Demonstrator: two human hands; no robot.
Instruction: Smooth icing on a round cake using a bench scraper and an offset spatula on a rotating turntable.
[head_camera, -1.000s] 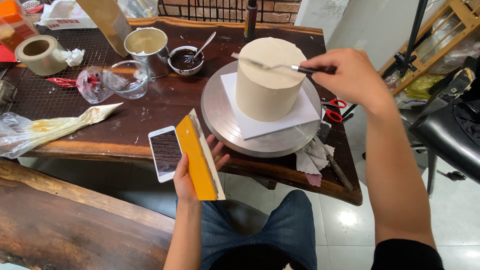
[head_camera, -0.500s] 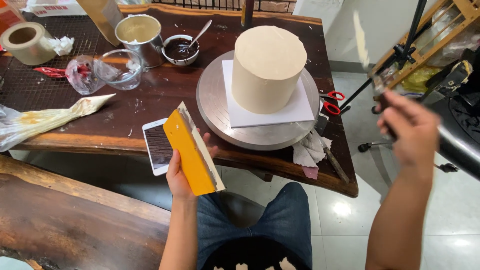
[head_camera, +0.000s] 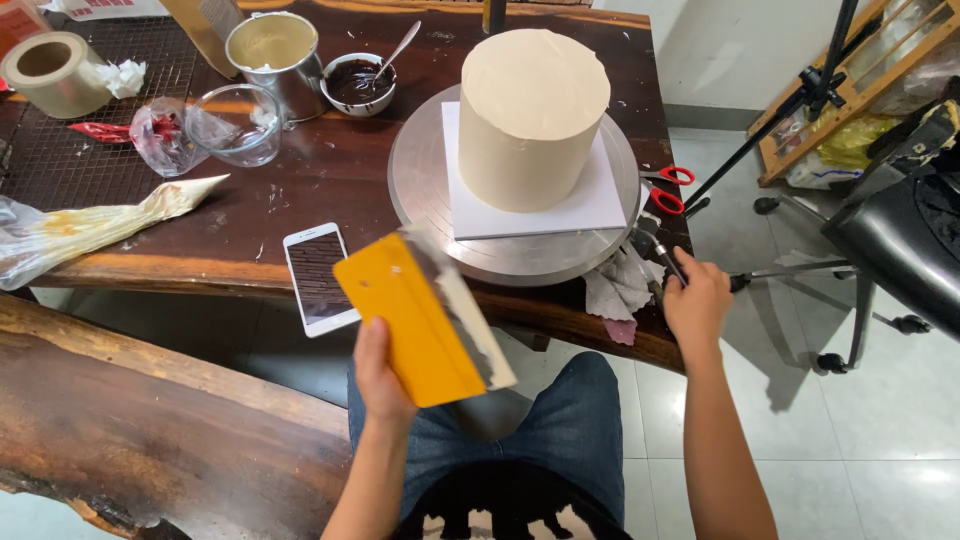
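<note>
**Right hand drops to the table edge while the scraper rises**

Since half a second ago, the right hand has come down from beside the chair to the near right edge of the table, and the left hand has lifted the yellow scraper higher, so it now overlaps the rim of the turntable in the view.

Nearest the camera, the left hand's grip is closed around the scraper's lower end; the blade tilts up and to the left, with cream smeared along its right edge. A phone lies flat at the table's edge just left of it. The right hand's grip is pinched on the dark handle of a spatula lying beside a crumpled paper towel.

Farther in, the metal turntable carries a white square board and a tall, smooth cream cake, untouched by either hand. Red-handled scissors lie to its right. A piping bag lies at left. Beyond stand a glass bowl, a chocolate bowl with spoon and a metal cup.
</note>
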